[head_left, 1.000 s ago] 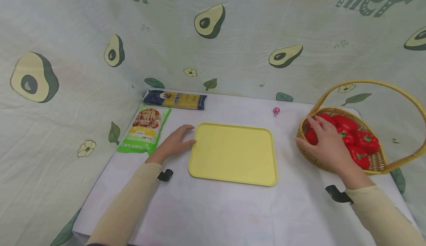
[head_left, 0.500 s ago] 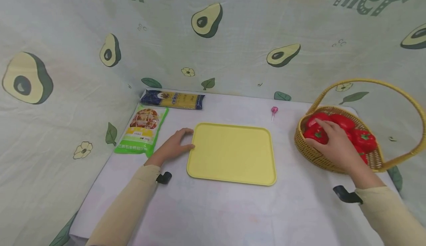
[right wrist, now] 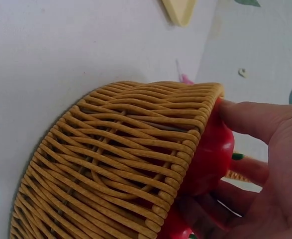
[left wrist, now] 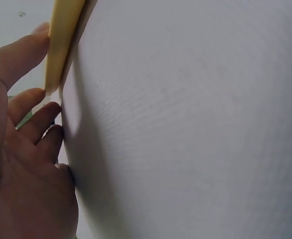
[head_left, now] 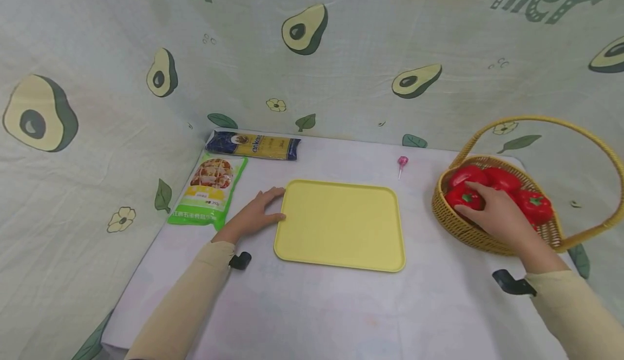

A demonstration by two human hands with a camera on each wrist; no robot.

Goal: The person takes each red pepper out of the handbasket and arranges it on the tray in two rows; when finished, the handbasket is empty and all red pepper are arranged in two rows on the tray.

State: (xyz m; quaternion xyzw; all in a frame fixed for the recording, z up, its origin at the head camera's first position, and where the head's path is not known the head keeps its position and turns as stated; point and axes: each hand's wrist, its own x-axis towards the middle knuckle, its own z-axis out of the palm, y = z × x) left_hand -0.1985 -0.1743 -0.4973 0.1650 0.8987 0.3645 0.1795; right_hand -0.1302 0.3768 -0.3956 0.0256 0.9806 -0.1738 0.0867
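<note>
My right hand (head_left: 504, 216) reaches into the wicker basket (head_left: 455, 229) at the right. Its thumb and fingers lie on opposite sides of a red bell pepper (right wrist: 213, 157) at the basket's near-left rim, as the right wrist view shows. Several more red peppers (head_left: 535, 204) lie around it; the hand covers some of them. On the left, my left hand (head_left: 249, 216) rests on the table with fingers loosely bent. Its thumb touches the left edge of the yellow tray (head_left: 341, 224), and the tray's edge shows beside the fingertips in the left wrist view.
A green and white food packet (head_left: 207, 189) lies left of the tray, with a blue and yellow pasta packet (head_left: 255, 145) behind it. A pink lollipop (head_left: 402, 161) lies between tray and basket. The basket's tall handle (head_left: 560, 120) arches over its right side. Patterned cloth hangs behind.
My right hand has shifted right and slightly back over the basket, and a pepper at the basket's left now shows between thumb and fingers. My left hand has stayed at the tray's edge.
</note>
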